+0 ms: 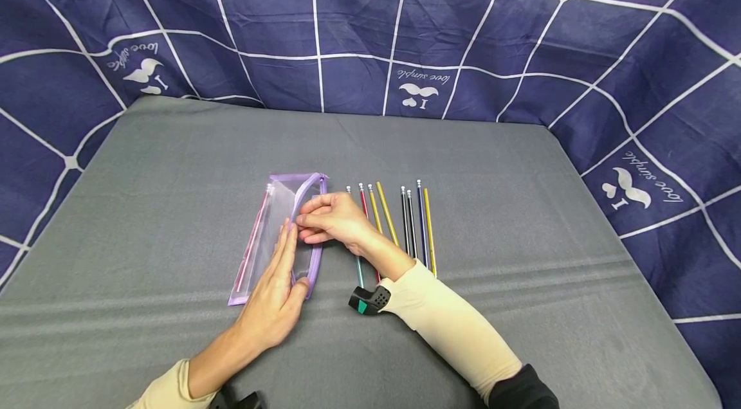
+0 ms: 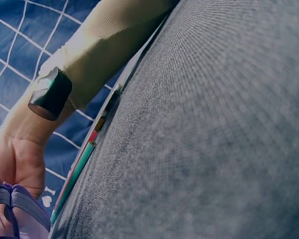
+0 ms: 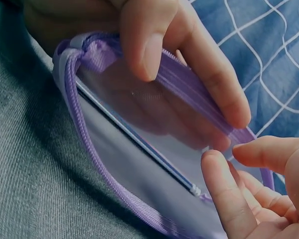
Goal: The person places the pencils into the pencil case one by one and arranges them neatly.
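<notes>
Resting along the clear pouch [image 1: 269, 222] with its fingers straight, the left hand [image 1: 274, 306] lay flat beside the opening, its thumb spread apart near the closer end of the mouth. The right hand [image 1: 339, 222] reached over from the other side, fingers curled near the left fingertips at the purple rim [image 1: 300, 191]; whether its thumb and index finger pinched that rim, I could not tell.

The pouch sat on the grey counter [image 1: 521, 216], left of the loose pencils, and its mouth gaped toward the right. Inside, a slim pencil [image 3: 139, 140] with a pale end ran lengthwise, visible through the clear side.

Eight pencils lay to the pouch's right in two loose groups. The nearer group held a teal pencil [image 1: 359, 267], a red pencil [image 1: 363, 199] and two yellow ones, partly covered by the right hand and forearm. Farther right were two black pencils [image 1: 404, 219], a dark blue pencil [image 1: 422, 216] and another yellow pencil [image 1: 429, 222]. Cream sleeves [image 1: 451, 316] covered both forearms, and a black device [image 1: 370, 299] sat at the right wrist. Dark blue cloth [image 1: 359, 23] with white grid lines hung behind.
</notes>
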`<state>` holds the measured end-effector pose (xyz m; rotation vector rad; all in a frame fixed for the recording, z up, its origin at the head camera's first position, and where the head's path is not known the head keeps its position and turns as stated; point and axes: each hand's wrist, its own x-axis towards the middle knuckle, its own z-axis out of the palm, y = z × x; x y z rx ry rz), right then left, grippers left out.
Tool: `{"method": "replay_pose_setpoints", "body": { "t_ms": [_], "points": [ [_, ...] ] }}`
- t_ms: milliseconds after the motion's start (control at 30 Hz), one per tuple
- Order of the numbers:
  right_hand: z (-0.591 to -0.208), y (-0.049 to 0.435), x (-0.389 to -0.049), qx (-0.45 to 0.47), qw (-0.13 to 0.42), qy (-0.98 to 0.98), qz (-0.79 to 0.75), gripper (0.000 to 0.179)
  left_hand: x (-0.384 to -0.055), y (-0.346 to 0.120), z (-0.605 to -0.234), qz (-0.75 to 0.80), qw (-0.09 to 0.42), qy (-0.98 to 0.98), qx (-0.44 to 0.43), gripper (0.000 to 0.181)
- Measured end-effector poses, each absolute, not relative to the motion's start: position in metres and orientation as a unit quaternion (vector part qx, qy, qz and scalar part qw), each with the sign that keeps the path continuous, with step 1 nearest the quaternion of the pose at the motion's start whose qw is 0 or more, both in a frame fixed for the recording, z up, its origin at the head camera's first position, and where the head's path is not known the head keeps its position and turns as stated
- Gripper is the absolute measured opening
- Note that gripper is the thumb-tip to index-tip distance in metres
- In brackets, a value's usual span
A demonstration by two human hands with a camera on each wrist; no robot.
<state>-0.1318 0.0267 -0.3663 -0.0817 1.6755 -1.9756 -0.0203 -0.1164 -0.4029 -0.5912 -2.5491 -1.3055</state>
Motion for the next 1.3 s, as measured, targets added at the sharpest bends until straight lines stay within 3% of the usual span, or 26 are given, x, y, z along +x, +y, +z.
{"method": "replay_pose_setpoints", "body": {
  "t_ms": [700,1300],
  "points": [
    [-0.362,0.042,-0.126,-0.042,0.264,0.636,-0.724,0.028,-0.02,-0.115,-0.402,-0.436,0.107,-0.871,-0.201,0.085],
    [-0.365,0.052,-0.125,-0.037,0.265,0.64,-0.72,0.027,-0.019,-0.116,-0.403,-0.432,0.117,-0.871,-0.203,0.085]
  ]
}}
